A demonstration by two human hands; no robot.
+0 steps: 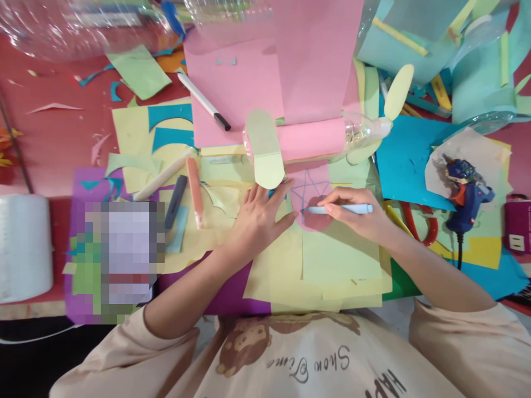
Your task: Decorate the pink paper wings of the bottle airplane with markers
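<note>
A light blue marker (350, 209) is pinched in my right hand (352, 213), its tip on a pink paper piece (317, 220) with a rounded lower end. Blue lines on that paper form a star. My left hand (259, 215) lies with its fingers apart, thumb and forefinger at the paper's left edge. Just beyond both hands a clear plastic bottle (360, 131) lies on its side, wrapped in pink paper (311, 139). A pale green rounded strip (265, 149) crosses its left end, and a pale yellow-green oval (399, 91) stands near its neck.
A blue glue gun (467, 207) lies at right by red-handled scissors (427, 226). Several markers, including a white one with a black cap (203, 100), lie at left among paper scraps. A white roll (25, 249) stands far left; a clear bottle (83, 27) lies behind.
</note>
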